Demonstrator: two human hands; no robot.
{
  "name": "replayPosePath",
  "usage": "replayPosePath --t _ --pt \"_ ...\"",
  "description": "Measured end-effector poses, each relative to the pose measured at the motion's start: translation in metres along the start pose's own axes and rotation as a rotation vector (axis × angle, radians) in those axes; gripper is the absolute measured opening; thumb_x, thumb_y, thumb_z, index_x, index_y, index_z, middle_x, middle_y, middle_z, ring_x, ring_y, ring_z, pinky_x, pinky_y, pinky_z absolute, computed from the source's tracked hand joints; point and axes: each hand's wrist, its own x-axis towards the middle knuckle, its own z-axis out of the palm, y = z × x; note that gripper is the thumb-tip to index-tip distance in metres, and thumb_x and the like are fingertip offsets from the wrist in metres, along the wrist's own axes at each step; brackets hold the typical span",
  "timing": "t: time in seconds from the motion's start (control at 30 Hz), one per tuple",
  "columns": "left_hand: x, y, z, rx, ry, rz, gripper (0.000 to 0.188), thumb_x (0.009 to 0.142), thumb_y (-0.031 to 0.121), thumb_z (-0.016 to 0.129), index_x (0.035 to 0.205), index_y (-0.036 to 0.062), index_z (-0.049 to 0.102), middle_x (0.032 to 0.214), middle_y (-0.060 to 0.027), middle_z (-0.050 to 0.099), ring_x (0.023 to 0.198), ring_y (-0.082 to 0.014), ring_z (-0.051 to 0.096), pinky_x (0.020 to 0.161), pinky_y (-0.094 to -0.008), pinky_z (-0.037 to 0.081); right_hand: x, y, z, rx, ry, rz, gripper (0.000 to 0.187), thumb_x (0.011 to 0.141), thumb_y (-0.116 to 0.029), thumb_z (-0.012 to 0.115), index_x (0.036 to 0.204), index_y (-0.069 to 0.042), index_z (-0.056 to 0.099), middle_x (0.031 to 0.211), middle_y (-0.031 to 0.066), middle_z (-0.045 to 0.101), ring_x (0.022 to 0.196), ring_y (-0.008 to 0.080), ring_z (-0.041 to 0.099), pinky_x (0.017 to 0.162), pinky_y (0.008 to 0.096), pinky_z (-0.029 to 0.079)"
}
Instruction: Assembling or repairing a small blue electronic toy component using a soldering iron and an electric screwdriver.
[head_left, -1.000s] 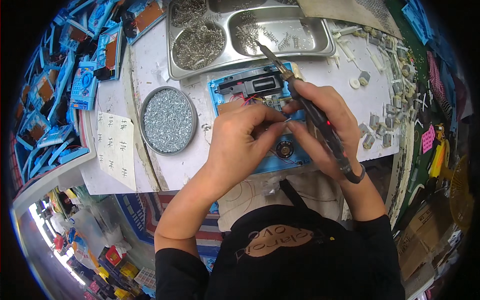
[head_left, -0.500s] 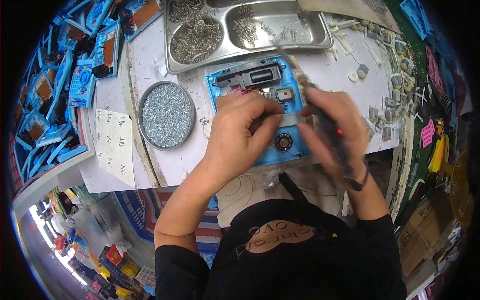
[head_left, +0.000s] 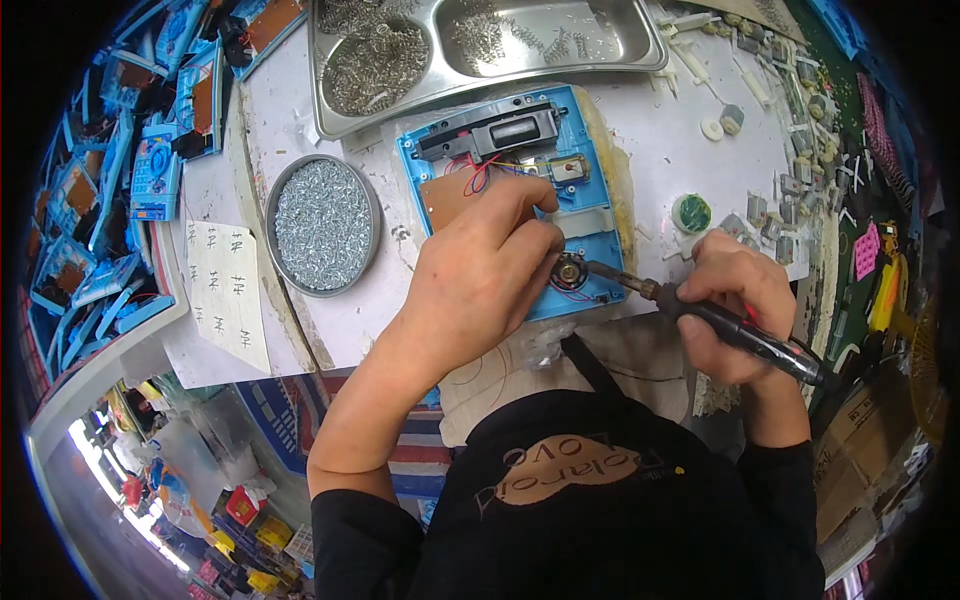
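A blue plastic casing (head_left: pixel 597 245) lies open on the table, holding a brown circuit board (head_left: pixel 445 197), a black box-like part (head_left: pixel 515 131), coloured wires, a small metal motor (head_left: pixel 568 170) and a round black speaker (head_left: pixel 572 271). My left hand (head_left: pixel 478 268) rests over the casing, its fingers curled and pinched together beside the speaker; whatever is between the fingertips is hidden. In my right hand (head_left: pixel 740 290) is a black electric screwdriver (head_left: pixel 745 332) with a red light. It points left, its tip at the speaker's right edge.
Left of the casing stands a grey bowl (head_left: pixel 273 232) of screws, beside a marked paper sheet (head_left: pixel 222 300). A steel tray (head_left: pixel 490 80) with springs lies behind. Blue casings (head_left: pixel 155 180) pile up far left. Small motors (head_left: pixel 790 190) and a green-topped round item (head_left: pixel 691 213) are at right.
My right hand has swung right and back from the casing, bringing the screwdriver's tip down to the speaker. My left fingers have shifted slightly toward the speaker.
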Motion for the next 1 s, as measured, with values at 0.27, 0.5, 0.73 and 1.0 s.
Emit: replayPosePath --t 0.27,0.5,0.73,1.0 --pt "-0.002 0.001 -0.002 -0.001 -0.024 -0.028 0.026 0.075 -0.005 0.077 0.097 0.0032 0.066 0.115 -0.0127 0.060 0.088 -0.0278 0.068 0.073 -0.0388 0.054 0.006 0.001 0.002 -0.023 -0.034 0.013 0.024 0.067 -0.005 0.074 0.089 -0.007 0.067 0.062 0.0019 0.051 0.053 0.0183 0.048 0.051 0.0319 0.035" --pt "-0.002 0.001 -0.001 0.002 -0.019 -0.018 0.027 0.075 -0.005 0.077 0.097 0.0033 0.065 0.113 -0.0126 0.060 0.087 -0.0279 0.068 0.073 -0.0387 0.055 0.015 -0.005 0.000 -0.104 -0.105 -0.107 0.029 0.064 -0.002 0.076 0.091 -0.006 0.068 0.063 0.0028 0.052 0.053 0.0220 0.049 0.052 0.0342 0.036" --pt "-0.003 0.000 0.000 0.015 -0.021 -0.015 0.023 0.076 -0.003 0.075 0.096 0.0031 0.065 0.114 -0.0130 0.061 0.093 -0.0305 0.068 0.075 -0.0396 0.056 0.020 -0.011 -0.007 -0.145 -0.149 -0.186 0.027 0.066 -0.003 0.077 0.092 -0.005 0.067 0.063 0.0036 0.052 0.054 0.0229 0.049 0.053 0.0344 0.037" --pt "-0.002 0.001 -0.001 0.015 -0.015 -0.009 0.026 0.075 -0.004 0.077 0.097 0.0037 0.066 0.111 -0.0132 0.061 0.089 -0.0307 0.069 0.074 -0.0402 0.056 0.001 -0.005 -0.018 0.013 0.019 -0.039 0.023 0.074 -0.010 0.078 0.093 -0.004 0.066 0.065 0.0033 0.056 0.055 0.0199 0.050 0.054 0.0318 0.038"
